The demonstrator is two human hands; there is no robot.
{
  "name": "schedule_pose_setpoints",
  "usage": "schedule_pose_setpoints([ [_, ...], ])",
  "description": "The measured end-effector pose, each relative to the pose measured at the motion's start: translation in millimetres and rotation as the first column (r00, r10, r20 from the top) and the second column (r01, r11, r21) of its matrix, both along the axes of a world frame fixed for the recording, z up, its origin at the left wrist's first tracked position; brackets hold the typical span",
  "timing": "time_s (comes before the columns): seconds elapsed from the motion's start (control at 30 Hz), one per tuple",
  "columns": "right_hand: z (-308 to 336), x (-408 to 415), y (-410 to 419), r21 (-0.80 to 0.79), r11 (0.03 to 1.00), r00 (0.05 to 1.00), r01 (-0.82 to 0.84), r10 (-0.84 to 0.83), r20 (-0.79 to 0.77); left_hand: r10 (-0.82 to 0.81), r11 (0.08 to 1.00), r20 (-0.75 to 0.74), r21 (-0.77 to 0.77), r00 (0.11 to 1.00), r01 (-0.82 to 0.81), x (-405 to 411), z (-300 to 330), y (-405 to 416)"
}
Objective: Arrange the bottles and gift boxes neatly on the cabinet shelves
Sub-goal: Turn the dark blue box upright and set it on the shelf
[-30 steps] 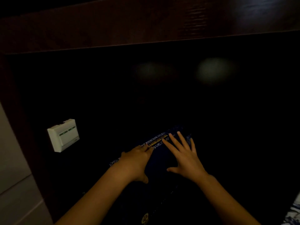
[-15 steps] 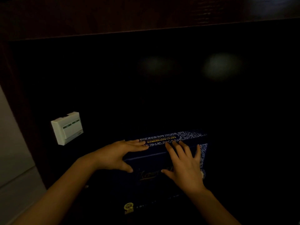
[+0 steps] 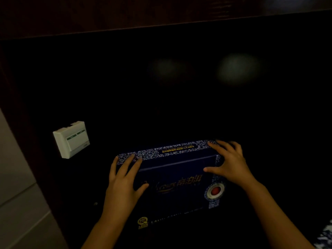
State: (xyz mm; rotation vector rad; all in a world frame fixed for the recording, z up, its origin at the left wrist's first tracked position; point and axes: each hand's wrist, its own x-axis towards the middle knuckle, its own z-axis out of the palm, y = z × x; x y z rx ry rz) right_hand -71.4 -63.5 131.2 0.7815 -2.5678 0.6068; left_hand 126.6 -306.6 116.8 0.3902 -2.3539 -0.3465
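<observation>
A dark blue gift box [image 3: 177,174] with a blue-and-white patterned border, gold lettering and a red round emblem lies flat in a very dark cabinet compartment. My left hand [image 3: 124,184] rests on its left end with fingers spread over the top edge and thumb on the face. My right hand [image 3: 230,163] lies on its right end, fingers curled over the far right corner. Both hands press against the box from either side. Under it, a second dark box edge with a yellow logo [image 3: 142,222] shows faintly.
A white wall switch [image 3: 71,139] sticks out on the dark left panel. A pale wall [image 3: 16,203] runs along the far left. A dark wooden shelf edge [image 3: 161,17] spans the top. Blue-and-white patterned material [image 3: 325,238] peeks in at the bottom right corner.
My hands have spread apart from the middle of the box to its left and right ends. The box now shows more of its top face and sits squarer to me.
</observation>
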Motion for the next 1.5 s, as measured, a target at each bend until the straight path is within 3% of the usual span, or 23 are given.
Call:
schedule_pose_setpoints([
  [0.17, 3.5, 10.9, -3.9, 0.110, 0.988, 0.995, 0.104, -0.103, -0.018, 0.011, 1.000, 0.062, -0.020, 0.998, -0.010, -6.1, 4.6, -9.1],
  [0.5, 5.1, 86.3, 27.7, 0.152, 0.924, 0.936, 0.352, -0.347, -0.061, -0.265, 0.964, 0.103, 0.017, 0.959, 0.264, -33.6, 16.0, -34.1],
  [0.9, 7.4, 107.7, 58.6, 0.180, 0.913, 0.930, 0.366, -0.354, -0.096, -0.362, 0.932, 0.053, 0.031, 0.931, 0.361, -44.3, 14.8, -19.6],
  [1.5, 10.2, 115.5, 79.5, 0.168, 0.919, 0.934, 0.357, -0.348, -0.084, -0.349, 0.937, 0.030, 0.019, 0.937, 0.348, -35.8, 9.9, 1.7],
])
